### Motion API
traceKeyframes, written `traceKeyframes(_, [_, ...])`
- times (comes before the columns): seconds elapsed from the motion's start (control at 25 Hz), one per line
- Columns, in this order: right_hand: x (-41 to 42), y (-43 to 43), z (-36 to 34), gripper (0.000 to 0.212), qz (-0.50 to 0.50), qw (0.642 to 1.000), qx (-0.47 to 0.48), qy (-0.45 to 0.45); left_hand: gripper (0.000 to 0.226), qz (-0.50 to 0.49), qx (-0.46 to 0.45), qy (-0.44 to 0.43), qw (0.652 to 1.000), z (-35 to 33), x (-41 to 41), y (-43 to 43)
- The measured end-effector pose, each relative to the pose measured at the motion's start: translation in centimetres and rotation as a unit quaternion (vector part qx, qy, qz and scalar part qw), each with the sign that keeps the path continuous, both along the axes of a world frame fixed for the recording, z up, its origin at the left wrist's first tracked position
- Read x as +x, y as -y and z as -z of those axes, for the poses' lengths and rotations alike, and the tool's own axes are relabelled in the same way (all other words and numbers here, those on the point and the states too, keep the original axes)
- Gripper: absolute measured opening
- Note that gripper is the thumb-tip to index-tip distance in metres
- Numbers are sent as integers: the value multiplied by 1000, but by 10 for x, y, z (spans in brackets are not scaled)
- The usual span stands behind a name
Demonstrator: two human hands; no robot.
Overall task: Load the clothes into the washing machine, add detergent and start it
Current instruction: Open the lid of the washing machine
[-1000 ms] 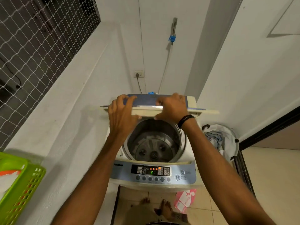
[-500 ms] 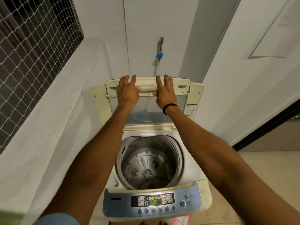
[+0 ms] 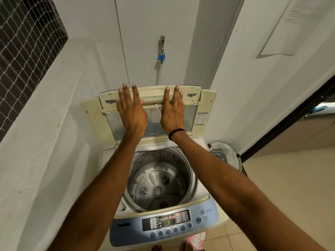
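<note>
Washing machine (image 3: 163, 178): top-loading, cream body, standing against the white rear wall (image 3: 145, 33) in a narrow alcove.

Lid (image 3: 150, 113): folded in two and raised upright at the back of the machine, its inner face turned toward the person. A printed label sits on its right edge.

Left hand (image 3: 131, 113): flat against the raised lid, palm forward. Fingers (image 3: 125, 93) straight and slightly spread, tips reaching the lid's top rim; nothing gripped.

Right hand (image 3: 172, 115): flat against the lid beside the left, the two hands just apart. Fingers (image 3: 175, 93) extended and loosely spread, tips at the top rim; nothing gripped. A black band (image 3: 176, 133) circles the wrist.

Drum (image 3: 159, 180): exposed, steel, with no clothes visible inside; the agitator plate shows at the bottom.

Control panel (image 3: 166, 221): blue, along the front edge, with a lit display, a row of round buttons below it and two larger buttons at right.

Laundry basket (image 3: 226, 154): white, on the floor just right of the machine, holding pale and blue clothes (image 3: 216, 153), partly hidden by the right forearm.

Tap (image 3: 161, 48): on the rear wall above the lid, metal with a blue fitting.

Netted window (image 3: 27, 42): upper left, dark behind white mesh.

Pink packet (image 3: 197, 239): on the tiled floor at the machine's front right corner; its contents cannot be told.
</note>
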State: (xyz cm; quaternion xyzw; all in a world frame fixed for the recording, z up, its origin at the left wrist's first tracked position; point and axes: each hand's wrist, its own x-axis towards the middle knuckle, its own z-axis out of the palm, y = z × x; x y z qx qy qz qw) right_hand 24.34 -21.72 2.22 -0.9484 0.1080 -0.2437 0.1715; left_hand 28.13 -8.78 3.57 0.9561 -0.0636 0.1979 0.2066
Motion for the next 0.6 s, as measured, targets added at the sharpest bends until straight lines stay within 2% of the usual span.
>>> traceKeyframes(0.16, [-30,4,12,83,-14,1000,14,3,66,-23,-34,6,999,7,-31,17])
traceKeyframes(0.28, [-59,18,30,86,-10,997,52,-63,67,-22,-57,-4,998,18,-59,40])
traceKeyframes(0.44, [-104,71,54,50,-1,983,155,-99,60,21,-120,-81,989,55,-104,99])
traceKeyframes(0.48, [-114,88,58,46,-1,977,189,-97,58,26,-135,-103,985,61,-115,117])
traceKeyframes(0.56, [-130,135,73,54,8,967,242,-81,51,45,-139,-131,981,75,-135,163])
traceKeyframes(0.6, [-135,161,81,49,20,961,260,-90,47,55,-139,-142,978,80,-144,187])
